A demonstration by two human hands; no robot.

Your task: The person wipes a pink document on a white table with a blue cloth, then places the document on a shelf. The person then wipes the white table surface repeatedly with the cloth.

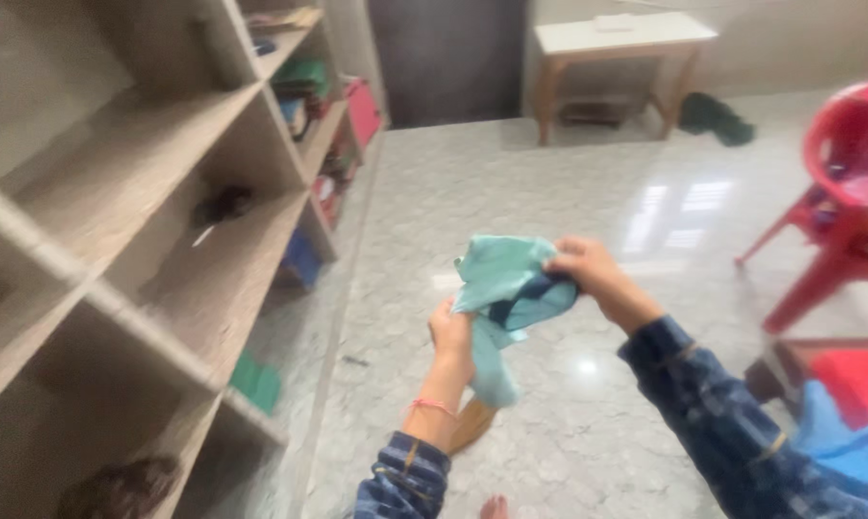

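A light teal cloth [504,284] with a dark band hangs bunched between both my hands, above the marble floor. My left hand [452,335] grips its lower left part, with a thin red thread around the wrist. My right hand [588,269] pinches its upper right edge. Both arms wear dark blue checked sleeves. A brown wooden thing [472,424] shows just below the left wrist, partly hidden by the cloth and arm.
A tall wooden shelf unit [136,240] fills the left side, holding dark items, books and folded cloth. A small white-topped table [624,38] stands at the far wall. A red plastic chair [843,207] and a red-topped stool [852,380] are at the right.
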